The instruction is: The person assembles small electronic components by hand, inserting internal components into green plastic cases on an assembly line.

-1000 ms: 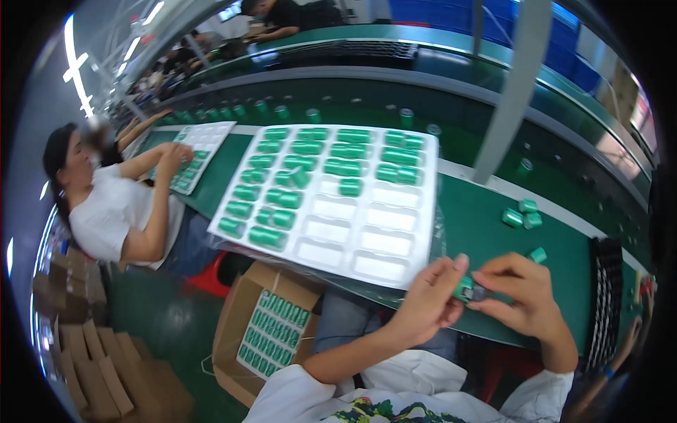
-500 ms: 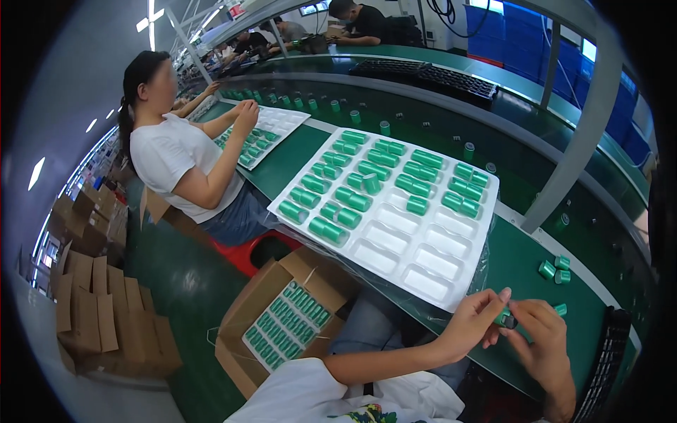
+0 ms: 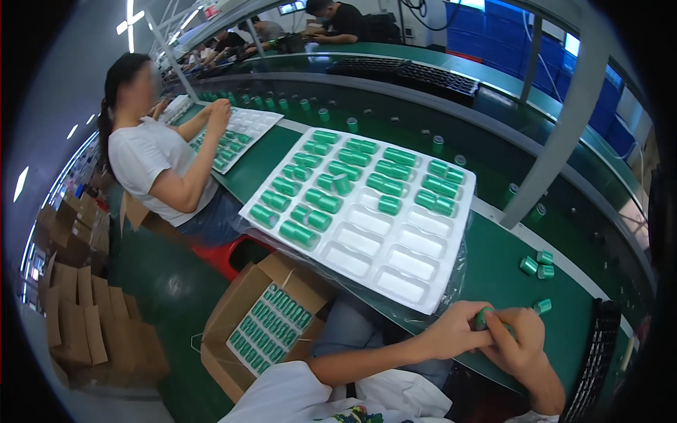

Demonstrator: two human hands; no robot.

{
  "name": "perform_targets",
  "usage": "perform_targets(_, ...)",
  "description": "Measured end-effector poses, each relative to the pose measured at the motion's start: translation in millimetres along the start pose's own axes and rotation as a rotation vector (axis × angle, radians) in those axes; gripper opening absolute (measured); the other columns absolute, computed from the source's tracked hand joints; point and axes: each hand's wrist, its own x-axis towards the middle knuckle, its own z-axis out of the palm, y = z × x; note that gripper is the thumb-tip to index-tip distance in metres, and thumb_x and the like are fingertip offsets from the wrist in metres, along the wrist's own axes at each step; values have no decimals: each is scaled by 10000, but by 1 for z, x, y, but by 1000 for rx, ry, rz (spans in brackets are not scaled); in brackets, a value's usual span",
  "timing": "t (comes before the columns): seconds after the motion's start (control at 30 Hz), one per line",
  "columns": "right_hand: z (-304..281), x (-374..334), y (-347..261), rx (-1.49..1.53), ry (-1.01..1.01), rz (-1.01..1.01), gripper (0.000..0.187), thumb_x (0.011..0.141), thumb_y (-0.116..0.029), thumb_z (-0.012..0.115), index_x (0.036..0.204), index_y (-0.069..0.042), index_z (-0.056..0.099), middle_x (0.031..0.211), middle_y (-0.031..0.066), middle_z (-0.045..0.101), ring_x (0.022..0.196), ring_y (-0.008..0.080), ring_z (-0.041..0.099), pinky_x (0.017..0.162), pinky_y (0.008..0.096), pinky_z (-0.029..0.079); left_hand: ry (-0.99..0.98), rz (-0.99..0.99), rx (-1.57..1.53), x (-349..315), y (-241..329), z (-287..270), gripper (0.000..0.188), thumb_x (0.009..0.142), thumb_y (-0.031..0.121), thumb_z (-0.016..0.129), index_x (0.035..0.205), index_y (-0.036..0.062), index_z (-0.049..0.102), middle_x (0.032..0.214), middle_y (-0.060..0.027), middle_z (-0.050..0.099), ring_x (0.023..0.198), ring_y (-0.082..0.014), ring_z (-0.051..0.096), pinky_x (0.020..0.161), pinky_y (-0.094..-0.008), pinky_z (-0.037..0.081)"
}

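Close together at the near right edge of the green bench, my left hand (image 3: 457,328) and my right hand (image 3: 520,340) are both closed round one small green cylinder (image 3: 482,319). Only its upper part shows between the fingers. Beyond my hands lies a white moulded tray (image 3: 421,301) with rows of green cylinders, mostly laid end to end in pairs. One cylinder (image 3: 342,185) sits tilted on top of others, and another (image 3: 388,205) lies singly in its compartment. Several compartments on the near right side are bare. Right of the tray, loose cylinders (image 3: 528,266) stand or lie on the bench.
An open carton (image 3: 229,292) holding a filled tray stands below the bench's left edge. A co-worker (image 3: 151,158) sits at a similar tray (image 3: 264,125). A grey post (image 3: 557,123) rises beyond my tray, beside a conveyor (image 3: 395,120) with scattered cylinders. A black rack (image 3: 598,352) lies at right.
The whole view has shifted, so the bench sits further left. My hands have drawn closer together round the cylinder, and its dark end no longer shows.
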Motion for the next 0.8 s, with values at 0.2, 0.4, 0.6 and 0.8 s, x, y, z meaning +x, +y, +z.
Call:
perform_targets(0.2,-5,-5,50,-75,180,120,397,691,-105,808,1053,-24,666,874,94,640,709,223,604,603,334,459,75,-88,176,-29,69,-6,622,811,74,760,1371,41,490,1078,-120,660,794,-100,632,661,-223,514)
perform_targets(0.4,-6,-52,234,-229,399,886,536,810,-207,758,1278,-25,570,965,145,704,820,213,680,739,325,530,678,539,1593,4,96,-125,324,882,97,643,1199,31,624,1198,-175,616,973,-305,618,820,-394,511)
perform_targets(0.6,24,-76,260,-251,-41,972,568,745,-266,759,1231,-30,582,1087,199,658,1039,378,613,906,447,489,825,267,1558,5,72,-165,305,891,134,609,1158,-12,620,1175,-224,592,1027,-406,581,897,-448,468)
perform_targets(0.8,-9,-153,319,-659,205,1082,622,779,-62,557,1381,-14,409,1252,283,509,1107,470,530,928,533,474,841,261,1347,5,79,-154,276,891,145,635,1115,-17,625,1081,-187,603,957,-326,606,778,-366,519)
